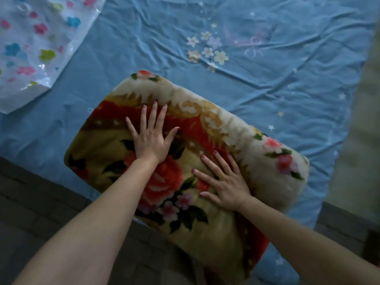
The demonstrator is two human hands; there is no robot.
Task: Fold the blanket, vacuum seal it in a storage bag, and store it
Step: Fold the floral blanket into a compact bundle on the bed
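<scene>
From the head view, the blanket (205, 128) lies folded on the bed (267, 83), both hands, left (151, 138) and right (228, 188), pressing flat on it, fingers spread; the bag (30, 48) waits nearby, so bagging, sealing, storing remain

The storage bag (30, 48) is cut off at the top-left edge; the blanket's (205, 124) near end leaves the frame.

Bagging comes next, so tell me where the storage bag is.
The storage bag lies flat on the blue sheet at the head view's top left, beyond the folded blanket.
</scene>
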